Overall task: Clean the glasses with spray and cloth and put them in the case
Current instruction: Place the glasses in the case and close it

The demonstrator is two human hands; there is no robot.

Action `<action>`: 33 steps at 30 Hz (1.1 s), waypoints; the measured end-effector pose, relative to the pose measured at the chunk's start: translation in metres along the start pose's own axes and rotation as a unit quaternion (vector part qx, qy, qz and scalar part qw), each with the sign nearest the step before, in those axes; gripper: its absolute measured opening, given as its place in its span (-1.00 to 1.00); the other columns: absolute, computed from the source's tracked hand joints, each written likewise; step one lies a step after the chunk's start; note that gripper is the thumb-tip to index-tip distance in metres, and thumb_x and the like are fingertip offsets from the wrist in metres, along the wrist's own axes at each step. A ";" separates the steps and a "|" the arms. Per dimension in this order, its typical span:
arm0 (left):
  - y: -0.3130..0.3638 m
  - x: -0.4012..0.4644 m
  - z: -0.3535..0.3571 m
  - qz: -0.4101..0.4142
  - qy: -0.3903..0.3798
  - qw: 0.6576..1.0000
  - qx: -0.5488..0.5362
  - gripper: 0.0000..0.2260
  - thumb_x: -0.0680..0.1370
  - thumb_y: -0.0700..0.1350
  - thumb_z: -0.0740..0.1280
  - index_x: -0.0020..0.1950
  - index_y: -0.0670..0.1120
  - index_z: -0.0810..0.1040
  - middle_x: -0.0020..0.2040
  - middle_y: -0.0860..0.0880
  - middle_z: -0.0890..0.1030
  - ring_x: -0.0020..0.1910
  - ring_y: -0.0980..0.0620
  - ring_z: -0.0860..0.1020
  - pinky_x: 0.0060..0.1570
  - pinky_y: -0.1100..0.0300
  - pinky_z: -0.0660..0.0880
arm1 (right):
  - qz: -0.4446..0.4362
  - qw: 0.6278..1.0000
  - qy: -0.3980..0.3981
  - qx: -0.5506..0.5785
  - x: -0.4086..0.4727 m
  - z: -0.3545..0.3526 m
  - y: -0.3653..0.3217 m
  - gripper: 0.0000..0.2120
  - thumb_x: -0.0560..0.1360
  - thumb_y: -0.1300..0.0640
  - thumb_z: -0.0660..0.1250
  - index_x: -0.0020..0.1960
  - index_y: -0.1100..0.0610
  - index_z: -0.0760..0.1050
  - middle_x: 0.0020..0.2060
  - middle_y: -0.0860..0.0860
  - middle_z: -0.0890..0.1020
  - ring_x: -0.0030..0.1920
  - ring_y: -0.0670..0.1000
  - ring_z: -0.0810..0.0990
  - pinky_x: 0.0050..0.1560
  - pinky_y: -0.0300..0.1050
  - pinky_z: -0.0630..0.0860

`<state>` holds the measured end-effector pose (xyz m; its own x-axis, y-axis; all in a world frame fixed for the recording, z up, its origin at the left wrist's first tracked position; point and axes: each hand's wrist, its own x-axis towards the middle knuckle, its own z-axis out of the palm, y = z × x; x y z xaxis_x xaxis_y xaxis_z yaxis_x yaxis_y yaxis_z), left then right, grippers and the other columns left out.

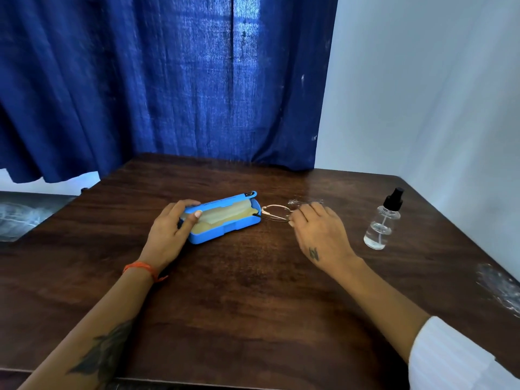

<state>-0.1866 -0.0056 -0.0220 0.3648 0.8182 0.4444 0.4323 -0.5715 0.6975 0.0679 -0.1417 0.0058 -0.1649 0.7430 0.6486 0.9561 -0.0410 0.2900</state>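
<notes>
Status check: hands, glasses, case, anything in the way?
Left hand grips open case. Right hand at glasses on table, beside case; grip unclear. Spray bottle stands right, clear of path.

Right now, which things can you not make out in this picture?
- Head view: the right hand covers part of the glasses.
- The left hand hides the left end of the case.
- The cloth cannot be identified.
- The spray bottle label is too small.

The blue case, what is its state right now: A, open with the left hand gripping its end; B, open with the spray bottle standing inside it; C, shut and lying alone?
A: the blue case lies open, its pale lining showing, and the left hand grips its left end.
</notes>
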 end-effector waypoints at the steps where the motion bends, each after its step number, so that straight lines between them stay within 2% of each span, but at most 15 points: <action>1: 0.000 0.000 0.000 0.000 0.000 1.000 0.000 -0.76 0.56 0.01 0.19 0.21 0.03 0.47 0.14 -0.04 0.50 0.11 0.07 0.43 0.07 0.21 0.34 | -0.025 1.000 0.016 0.010 0.006 0.000 -0.006 -0.93 0.38 0.23 0.42 -0.16 0.17 0.55 -0.27 0.07 0.60 -0.24 0.10 0.56 -0.24 -0.06 0.49; 5: 0.000 0.000 0.000 0.002 0.006 1.000 -0.004 -0.77 0.56 0.00 0.20 0.19 0.03 0.48 0.13 -0.03 0.51 0.10 0.08 0.44 0.09 0.24 0.33 | -0.097 0.994 0.033 0.042 0.035 0.009 -0.035 -0.87 0.33 0.27 0.44 -0.14 0.19 0.55 -0.25 0.07 0.60 -0.24 0.07 0.54 -0.28 -0.09 0.47; 7: 0.000 0.000 0.000 0.004 0.011 1.000 -0.012 -0.78 0.56 -0.01 0.20 0.18 0.03 0.49 0.13 -0.03 0.52 0.10 0.09 0.44 0.06 0.32 0.32 | -0.115 0.991 0.027 0.057 0.046 0.019 -0.048 -0.91 0.38 0.30 0.31 -0.13 0.21 0.56 -0.24 0.09 0.61 -0.23 0.08 0.56 -0.27 -0.08 0.50; 9: 0.000 0.000 0.000 -0.002 0.009 1.000 -0.020 -0.77 0.57 0.00 0.19 0.19 0.01 0.49 0.13 -0.03 0.51 0.11 0.10 0.44 -0.01 0.42 0.30 | -0.128 0.989 0.014 0.075 0.054 0.031 -0.058 -0.79 0.41 0.29 0.15 -0.14 0.23 0.56 -0.23 0.11 0.61 -0.21 0.11 0.57 -0.25 -0.05 0.54; 10: 0.000 0.000 0.000 -0.004 0.008 1.000 -0.022 -0.76 0.57 0.00 0.19 0.19 0.01 0.48 0.13 -0.03 0.51 0.11 0.10 0.44 -0.03 0.44 0.31 | -0.131 0.988 0.002 0.082 0.057 0.036 -0.062 -0.79 0.41 0.30 0.14 -0.14 0.24 0.55 -0.22 0.12 0.61 -0.21 0.12 0.58 -0.23 -0.03 0.56; 12: 0.001 0.000 0.000 -0.005 0.006 1.000 -0.024 -0.76 0.57 -0.01 0.19 0.20 0.00 0.48 0.13 -0.03 0.50 0.10 0.10 0.44 -0.04 0.43 0.32 | -0.139 0.986 -0.018 0.091 0.059 0.041 -0.067 -0.90 0.37 0.34 0.30 -0.14 0.25 0.56 -0.22 0.13 0.61 -0.20 0.11 0.59 -0.21 -0.03 0.58; 14: 0.001 0.000 0.000 -0.002 0.005 1.000 -0.024 -0.76 0.57 -0.02 0.19 0.20 0.00 0.48 0.13 -0.03 0.50 0.09 0.10 0.45 -0.04 0.41 0.33 | -0.139 0.984 -0.027 0.106 0.062 0.045 -0.070 -0.85 0.29 0.33 0.44 -0.14 0.26 0.57 -0.23 0.12 0.62 -0.22 0.09 0.59 -0.22 -0.06 0.58; 19: 0.001 0.000 0.001 0.005 0.002 1.000 -0.023 -0.77 0.57 -0.02 0.18 0.20 0.01 0.48 0.12 -0.01 0.49 0.09 0.11 0.44 -0.06 0.40 0.35 | -0.104 0.985 -0.026 0.135 0.065 0.050 -0.071 -0.77 0.23 0.36 0.49 -0.13 0.27 0.59 -0.25 0.12 0.62 -0.24 0.09 0.59 -0.25 -0.08 0.57; 24: 0.000 0.000 0.001 0.009 -0.001 1.000 -0.022 -0.77 0.57 0.00 0.18 0.20 0.05 0.47 0.15 0.01 0.47 0.12 0.10 0.43 0.07 0.27 0.36 | -0.063 0.983 -0.045 0.164 0.058 0.053 -0.076 -0.74 0.20 0.39 0.50 -0.12 0.28 0.60 -0.23 0.16 0.64 -0.20 0.15 0.62 -0.22 -0.02 0.62; 27: 0.000 0.000 0.001 0.008 -0.003 1.000 -0.019 -0.77 0.57 -0.01 0.18 0.20 0.05 0.46 0.16 0.01 0.47 0.13 0.09 0.43 0.09 0.22 0.37 | -0.032 0.981 -0.048 0.183 0.053 0.051 -0.080 -0.72 0.20 0.39 0.49 -0.10 0.27 0.59 -0.22 0.16 0.65 -0.22 0.15 0.64 -0.23 -0.05 0.61; 29: 0.000 0.000 0.001 0.005 -0.006 1.000 -0.018 -0.77 0.57 -0.01 0.18 0.21 0.05 0.46 0.17 0.00 0.47 0.14 0.08 0.43 0.08 0.24 0.36 | -0.010 0.979 -0.053 0.198 0.050 0.049 -0.084 -0.70 0.20 0.43 0.44 -0.08 0.28 0.59 -0.23 0.17 0.65 -0.24 0.16 0.63 -0.28 -0.05 0.60; 33: -0.001 0.000 0.001 0.010 -0.006 1.000 -0.012 -0.77 0.56 -0.01 0.19 0.20 0.05 0.46 0.17 -0.01 0.47 0.13 0.08 0.43 -0.01 0.38 0.33 | 0.028 0.972 -0.055 0.227 0.044 0.047 -0.090 -0.69 0.26 0.44 0.37 -0.01 0.29 0.58 -0.19 0.19 0.65 -0.20 0.19 0.63 -0.24 0.00 0.61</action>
<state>-0.1860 -0.0047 -0.0236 0.3830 0.8062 0.4510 0.4047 -0.5853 0.7026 -0.0139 -0.0740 -0.0241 -0.1075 0.8164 0.5674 0.9751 0.1978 -0.0999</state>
